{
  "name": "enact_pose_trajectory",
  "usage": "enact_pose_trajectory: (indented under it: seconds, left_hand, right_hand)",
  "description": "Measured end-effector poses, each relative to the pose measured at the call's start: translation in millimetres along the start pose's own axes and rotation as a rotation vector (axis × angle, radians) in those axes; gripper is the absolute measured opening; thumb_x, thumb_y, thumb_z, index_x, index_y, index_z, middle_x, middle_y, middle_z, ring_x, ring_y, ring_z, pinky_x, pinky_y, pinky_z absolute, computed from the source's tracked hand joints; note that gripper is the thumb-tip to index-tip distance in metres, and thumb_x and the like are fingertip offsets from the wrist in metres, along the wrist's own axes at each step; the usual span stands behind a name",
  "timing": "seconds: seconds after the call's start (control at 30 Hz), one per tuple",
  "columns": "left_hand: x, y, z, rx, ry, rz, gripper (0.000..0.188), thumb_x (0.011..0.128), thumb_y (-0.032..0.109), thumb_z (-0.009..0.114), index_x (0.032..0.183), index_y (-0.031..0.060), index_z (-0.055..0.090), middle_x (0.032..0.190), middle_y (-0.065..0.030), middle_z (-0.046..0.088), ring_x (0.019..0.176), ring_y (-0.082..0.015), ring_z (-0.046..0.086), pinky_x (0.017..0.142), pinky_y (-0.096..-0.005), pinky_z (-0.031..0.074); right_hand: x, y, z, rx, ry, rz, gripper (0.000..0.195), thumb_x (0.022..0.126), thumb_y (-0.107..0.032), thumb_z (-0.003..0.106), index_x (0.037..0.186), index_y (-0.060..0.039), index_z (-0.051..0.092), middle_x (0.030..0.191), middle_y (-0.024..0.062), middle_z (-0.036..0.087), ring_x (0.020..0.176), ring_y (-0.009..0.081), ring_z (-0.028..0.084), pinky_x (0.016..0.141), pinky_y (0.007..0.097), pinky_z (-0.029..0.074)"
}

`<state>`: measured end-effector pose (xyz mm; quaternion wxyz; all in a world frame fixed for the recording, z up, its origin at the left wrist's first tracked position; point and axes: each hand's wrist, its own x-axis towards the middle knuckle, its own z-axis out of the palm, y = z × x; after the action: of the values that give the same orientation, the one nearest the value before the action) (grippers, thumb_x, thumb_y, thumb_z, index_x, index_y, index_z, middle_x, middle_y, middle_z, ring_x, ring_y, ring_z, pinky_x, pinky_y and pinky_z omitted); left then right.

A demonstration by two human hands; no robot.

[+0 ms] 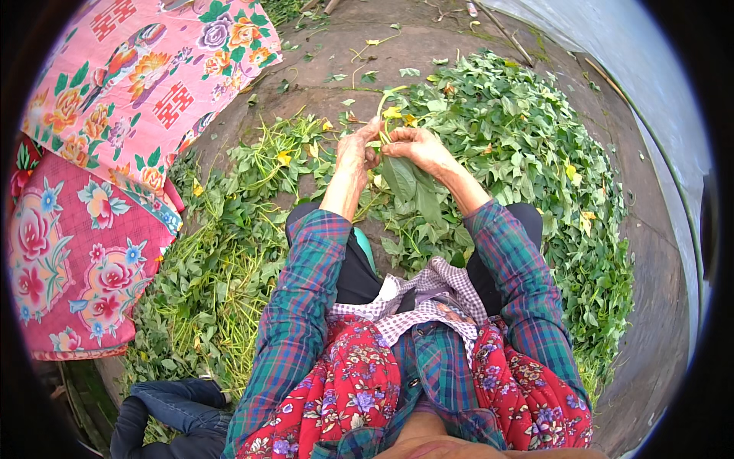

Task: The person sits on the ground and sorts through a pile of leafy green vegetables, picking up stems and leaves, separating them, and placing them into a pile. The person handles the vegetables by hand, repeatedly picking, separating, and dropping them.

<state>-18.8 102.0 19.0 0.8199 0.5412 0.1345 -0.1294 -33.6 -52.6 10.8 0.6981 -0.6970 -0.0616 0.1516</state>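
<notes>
Both hands are raised close together in front of my knees. My left hand (360,144) has its fingers closed on a green leafy stem (383,103), whose pale end sticks up past the fingertips. My right hand (414,148) pinches the same stems just to the right, with large green leaves (406,182) hanging below its fingers. Yellow leaves (392,113) show beside the fingertips. To the right of the hands lies a big heap of green leaves (504,126); on the left, a looser pile of stems and leaves (229,229) spreads over the ground.
Pink floral cloth (137,74) and a darker red floral cloth (86,252) lie at the left. Another person's jeans-clad leg (178,404) is at the lower left. Clear plastic sheeting (659,74) with a curved pole (676,183) borders the right. A stick (507,34) lies at the top.
</notes>
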Motion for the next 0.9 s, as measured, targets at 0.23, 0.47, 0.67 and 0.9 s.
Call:
enact_pose_trajectory:
  seconds: [0.23,0.47,0.67,0.9]
  left_hand:
    - [13,-4,-19,-0.183,0.111,0.076,0.024,0.09,0.027,0.06,0.093,0.0041,0.066,0.08,-0.0022,0.064,0.048,-0.0052,0.039,0.05,-0.0234,0.041]
    - [-1,1,-10,0.094,0.118,-0.108,0.04,0.086,0.048,0.06,0.088,0.0074,0.061,0.075,-0.0019,0.062,0.045,-0.0076,0.037,0.057,-0.0292,0.045]
    - [21,-16,-20,0.125,-0.114,-0.127,0.03,0.089,0.034,0.059,0.097,0.0046,0.061,0.078,-0.0087,0.066,0.055,-0.0158,0.056,0.05,-0.0321,0.049]
    - [19,-14,-17,0.013,-0.01,-0.058,0.024,0.096,0.024,0.05,0.095,0.0011,0.056,0.074,-0.007,0.063,0.05,-0.0125,0.051,0.047,-0.025,0.045]
  right_hand:
    - [-12,6,9,-0.092,-0.046,-0.022,0.029,0.083,-0.013,0.06,0.108,0.0019,0.06,0.096,0.0026,0.065,0.083,0.0081,0.057,0.081,0.0238,0.045]
    - [-18,14,4,-0.184,-0.017,-0.084,0.042,0.09,-0.02,0.054,0.124,0.0048,0.051,0.108,0.008,0.064,0.096,0.0121,0.056,0.082,0.0255,0.046]
    - [-18,12,7,-0.27,-0.133,-0.261,0.048,0.092,-0.023,0.051,0.131,0.005,0.046,0.12,0.0131,0.06,0.11,0.0223,0.056,0.095,0.0345,0.043]
    - [-39,24,23,-0.405,-0.136,-0.099,0.027,0.088,-0.024,0.051,0.094,0.0019,0.055,0.081,0.0192,0.065,0.079,0.0331,0.065,0.072,0.0435,0.048]
